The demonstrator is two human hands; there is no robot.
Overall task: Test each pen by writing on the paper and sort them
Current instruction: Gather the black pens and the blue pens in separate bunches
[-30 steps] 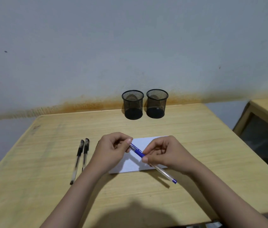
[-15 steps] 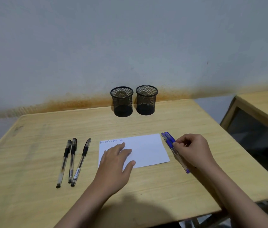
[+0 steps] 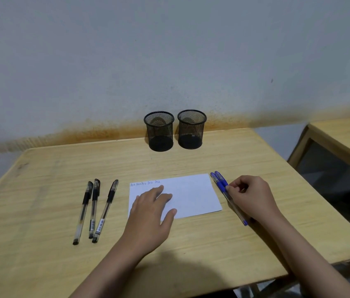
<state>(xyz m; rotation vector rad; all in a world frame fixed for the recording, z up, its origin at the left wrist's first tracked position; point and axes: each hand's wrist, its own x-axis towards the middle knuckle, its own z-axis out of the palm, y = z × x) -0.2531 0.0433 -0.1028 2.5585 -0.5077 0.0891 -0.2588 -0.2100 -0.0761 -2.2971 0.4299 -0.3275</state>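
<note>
1. Head view: the right hand (image 3: 249, 196) hides part of the two blue pens (image 3: 220, 183) beside the paper (image 3: 193, 194); its curled fingers pinch them.
2. The left hand (image 3: 151, 211) lies spread flat on the paper; three black pens (image 3: 93, 209) lie on the table (image 3: 191, 254).

We count three black pens (image 3: 93, 210) left of one sheet of paper (image 3: 193, 195), two blue pens (image 3: 220, 182) just right of it, two mesh pen cups (image 3: 175, 130) and one wooden table (image 3: 51, 168); two hands appear.
</note>
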